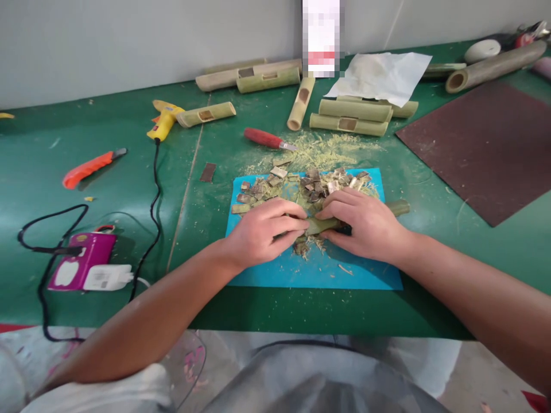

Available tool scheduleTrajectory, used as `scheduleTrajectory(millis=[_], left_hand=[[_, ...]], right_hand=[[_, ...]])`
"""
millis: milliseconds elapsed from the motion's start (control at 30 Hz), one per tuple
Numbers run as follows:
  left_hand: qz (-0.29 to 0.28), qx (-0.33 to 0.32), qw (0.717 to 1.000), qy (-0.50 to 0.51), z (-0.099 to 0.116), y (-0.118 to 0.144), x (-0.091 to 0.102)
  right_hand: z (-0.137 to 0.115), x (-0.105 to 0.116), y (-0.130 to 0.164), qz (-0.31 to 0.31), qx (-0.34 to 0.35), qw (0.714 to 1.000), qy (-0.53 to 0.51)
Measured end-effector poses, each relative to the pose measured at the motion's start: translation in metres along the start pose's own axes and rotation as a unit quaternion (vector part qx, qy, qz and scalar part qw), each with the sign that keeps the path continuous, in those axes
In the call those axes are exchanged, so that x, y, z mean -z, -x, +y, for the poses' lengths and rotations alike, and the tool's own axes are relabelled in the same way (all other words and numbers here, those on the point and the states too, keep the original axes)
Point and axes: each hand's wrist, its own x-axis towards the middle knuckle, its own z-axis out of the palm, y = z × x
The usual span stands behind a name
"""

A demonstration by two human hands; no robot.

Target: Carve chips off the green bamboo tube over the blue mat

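A green bamboo tube lies nearly level over the blue sheet, its far end showing to the right of my right hand. That hand is closed around the tube's middle, thumb on the near side. My left hand pinches the tube's left end with bent fingers, which hide part of it. Small cut bamboo pieces and shavings lie heaped behind the hands, with more shavings just in front of the tube. A red-handled chisel rests beyond the sheet amid yellowish dust.
Notched bamboo tubes lie along the back, some under white paper. At left are a yellow glue gun, an orange utility knife and a purple power strip with cords. A brown board lies at right.
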Motion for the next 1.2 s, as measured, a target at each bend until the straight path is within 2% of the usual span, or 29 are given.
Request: scheduleTrajectory(millis=[167, 300, 400, 467, 500, 567, 600, 667, 733, 800, 967, 1100, 1200], left_hand=[[-0.001, 0.020, 1.000, -0.022, -0.003, -0.002, -0.001], [0.023, 0.031, 0.998, -0.042, -0.001, -0.004, -0.001], [0.033, 0.064, 0.994, -0.088, -0.006, -0.004, 0.011], [0.077, 0.125, 0.981, -0.125, -0.018, 0.001, 0.029], [0.111, 0.171, 0.968, -0.147, -0.027, 0.005, 0.040], [0.179, 0.290, 0.920, -0.193, -0.049, 0.017, 0.064], [0.183, 0.349, 0.893, -0.219, -0.061, 0.023, 0.075], [0.151, 0.447, 0.847, -0.246, -0.083, 0.035, 0.089], [0.101, 0.503, 0.820, -0.252, -0.098, 0.041, 0.094], [0.079, 0.517, 0.814, -0.252, -0.104, 0.042, 0.091], [0.097, 0.500, 0.835, -0.210, -0.104, 0.038, 0.082], [0.111, 0.521, 0.830, -0.163, -0.106, 0.040, 0.084], [0.127, 0.506, 0.837, -0.168, -0.107, 0.039, 0.082]], right_hand=[[0.001, 0.000, 0.000, 0.003, 0.005, 1.000, -0.002], [0.002, -0.001, 0.002, 0.011, 0.006, 1.000, 0.006], [0.003, -0.002, 0.003, 0.018, 0.012, 1.000, 0.016], [0.003, -0.002, 0.004, 0.026, 0.014, 0.999, 0.017], [0.003, -0.002, 0.005, 0.028, 0.015, 0.999, 0.018], [0.003, -0.002, 0.006, 0.031, 0.015, 0.999, 0.021], [0.002, -0.001, 0.007, 0.032, 0.017, 0.999, 0.023], [0.001, 0.000, 0.008, 0.033, 0.022, 0.999, 0.029], [-0.001, 0.002, 0.008, 0.035, 0.027, 0.998, 0.039], [-0.002, 0.004, 0.009, 0.036, 0.028, 0.998, 0.044], [-0.002, 0.008, 0.009, 0.038, 0.021, 0.998, 0.036], [0.000, 0.010, 0.009, 0.042, 0.020, 0.998, 0.040], [0.000, 0.011, 0.009, 0.040, 0.030, 0.997, 0.058]])
